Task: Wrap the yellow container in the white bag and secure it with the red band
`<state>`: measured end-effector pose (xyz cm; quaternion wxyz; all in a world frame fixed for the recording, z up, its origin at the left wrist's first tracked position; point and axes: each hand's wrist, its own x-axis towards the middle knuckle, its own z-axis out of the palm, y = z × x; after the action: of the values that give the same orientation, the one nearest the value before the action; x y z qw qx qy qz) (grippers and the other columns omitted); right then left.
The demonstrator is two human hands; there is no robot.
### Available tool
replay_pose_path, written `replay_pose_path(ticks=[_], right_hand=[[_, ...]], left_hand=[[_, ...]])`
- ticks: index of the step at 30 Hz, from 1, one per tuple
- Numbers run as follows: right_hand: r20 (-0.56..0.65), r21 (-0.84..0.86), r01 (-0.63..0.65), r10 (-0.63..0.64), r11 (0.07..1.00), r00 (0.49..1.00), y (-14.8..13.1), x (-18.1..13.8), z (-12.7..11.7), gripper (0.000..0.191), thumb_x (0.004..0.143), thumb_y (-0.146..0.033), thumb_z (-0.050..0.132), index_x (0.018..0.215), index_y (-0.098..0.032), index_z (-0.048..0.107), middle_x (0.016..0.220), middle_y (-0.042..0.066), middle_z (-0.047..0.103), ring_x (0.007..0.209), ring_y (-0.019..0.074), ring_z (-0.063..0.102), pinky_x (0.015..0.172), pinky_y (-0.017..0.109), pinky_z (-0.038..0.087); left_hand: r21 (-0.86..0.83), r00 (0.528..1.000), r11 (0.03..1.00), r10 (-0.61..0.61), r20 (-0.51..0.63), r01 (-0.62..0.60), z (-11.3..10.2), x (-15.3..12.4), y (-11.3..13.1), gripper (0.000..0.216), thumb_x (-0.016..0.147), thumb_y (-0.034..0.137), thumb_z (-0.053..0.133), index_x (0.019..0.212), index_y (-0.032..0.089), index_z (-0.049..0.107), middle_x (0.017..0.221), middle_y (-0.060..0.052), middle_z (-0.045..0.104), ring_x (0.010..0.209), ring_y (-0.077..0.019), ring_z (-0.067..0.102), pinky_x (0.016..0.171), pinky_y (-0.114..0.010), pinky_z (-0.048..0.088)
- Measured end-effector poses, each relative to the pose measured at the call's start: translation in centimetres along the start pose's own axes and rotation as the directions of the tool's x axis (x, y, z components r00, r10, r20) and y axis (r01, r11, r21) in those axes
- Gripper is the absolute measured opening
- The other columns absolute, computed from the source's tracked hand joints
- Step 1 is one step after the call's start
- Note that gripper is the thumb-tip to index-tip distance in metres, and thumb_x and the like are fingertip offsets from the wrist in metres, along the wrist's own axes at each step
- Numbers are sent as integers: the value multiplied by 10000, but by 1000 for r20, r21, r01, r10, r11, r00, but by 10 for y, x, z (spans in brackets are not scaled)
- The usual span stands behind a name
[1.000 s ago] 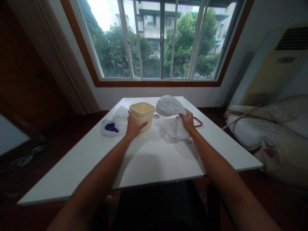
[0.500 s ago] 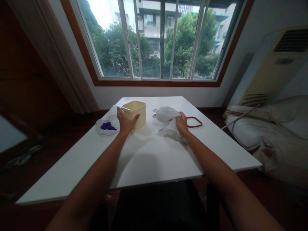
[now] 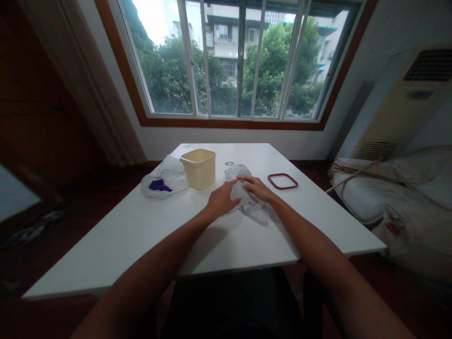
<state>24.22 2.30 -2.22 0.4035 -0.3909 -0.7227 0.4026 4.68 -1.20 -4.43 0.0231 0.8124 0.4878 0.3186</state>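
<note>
currently two containers at the left of the white table point(image 3: 141, 245): a cream bin point(image 3: 200, 172), upright, mouth up, inner wall partly seen, floor of it hidden from this angle; and just left of it a translucent plastic bag point(image 3: 174, 165), lying flat, with a dark purple piece point(image 3: 159, 185) showing within its outline. cannot tell whether bag and bin touch. to the right, a reddish-brown ring frame point(image 3: 286, 188), rounded square, flat on the tabletop, apart from everything else. a small round fitting point(image 3: 229, 163) shows just past the hands. nothing stands between the hands and the near edge. off the table, right: bulky pale sacks point(image 3: 420, 197) with a thin stick point(image 3: 353, 175) leaning across. the crumpled whitish bag point(image 3: 247, 200) lies mid-table, between the hands, right of the bin. left hand point(image 3: 221, 198) at its left side, thumb and fingers parted, bag in the gap; right hand point(image 3: 259, 188) over its upper right, fingers stretched and slightly spread, thumb mostly hidden.
</note>
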Motion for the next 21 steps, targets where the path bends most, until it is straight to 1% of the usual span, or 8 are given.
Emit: replay_pose_path(ticks=[3,6,8,11,13,17,19,21], right_hand=[[1,-44,37,-37,998,999,0,-1,-2,467,757,-173,617,1221,-188,677,1287,67,672,1102,205,641,943,331,517],[-22,-127,8,-11,992,1000,5,0,-7,489,739,-169,642,1227,-173,665,1090,64,733,859,177,667,787,312,547],[-30,-171,12,-18,985,999,8,0,-12,499,727,-179,673,1226,-156,659,1057,70,733,759,155,643,726,303,539],[-53,-210,79,-92,974,994,13,1,-21,471,698,-185,727,1164,-143,679,1183,103,701,875,169,650,782,306,524],[-71,-272,97,-121,957,990,17,2,-28,463,698,-181,736,1156,-144,681,1191,106,698,940,181,651,819,309,514],[-160,-495,27,-122,868,979,31,5,-41,424,725,-151,707,1149,-146,694,1105,99,720,922,188,656,855,325,503],[-210,-595,-35,-114,803,971,36,6,-45,361,751,-153,685,1111,-157,715,1081,99,729,943,200,661,884,327,495],[-253,-660,-96,-100,745,962,36,8,-47,289,799,-178,645,1074,-174,733,1060,101,743,955,209,669,877,309,486]], left_hand=[[-70,999,997,-35,35,37,3,2,-13,486,843,291,614,1326,235,601,1231,-81,700,1064,-273,679,914,-386,531],[-180,997,981,-73,23,76,3,8,-25,328,835,211,532,1101,217,724,1016,-52,763,873,-227,703,836,-344,543],[-248,995,964,-100,-22,91,2,13,-32,315,825,206,490,1010,187,744,933,-47,766,804,-208,690,801,-328,545],[-306,984,943,-161,-82,129,-3,19,-45,345,799,201,447,953,167,754,916,-49,765,836,-207,690,820,-332,546],[-307,974,938,-203,-101,163,-9,21,-56,372,766,179,426,923,170,763,920,-49,768,869,-213,693,850,-344,548],[-138,967,971,-215,-135,197,-27,21,-74,380,705,137,422,837,192,774,905,-59,761,887,-228,686,888,-369,546],[1,968,981,-190,-162,192,-38,20,-72,357,719,129,439,816,210,773,952,-67,754,909,-239,677,890,-381,541],[122,971,980,-128,-200,154,-48,18,-61,333,753,125,458,829,215,770,1025,-78,742,959,-264,661,896,-412,527]])
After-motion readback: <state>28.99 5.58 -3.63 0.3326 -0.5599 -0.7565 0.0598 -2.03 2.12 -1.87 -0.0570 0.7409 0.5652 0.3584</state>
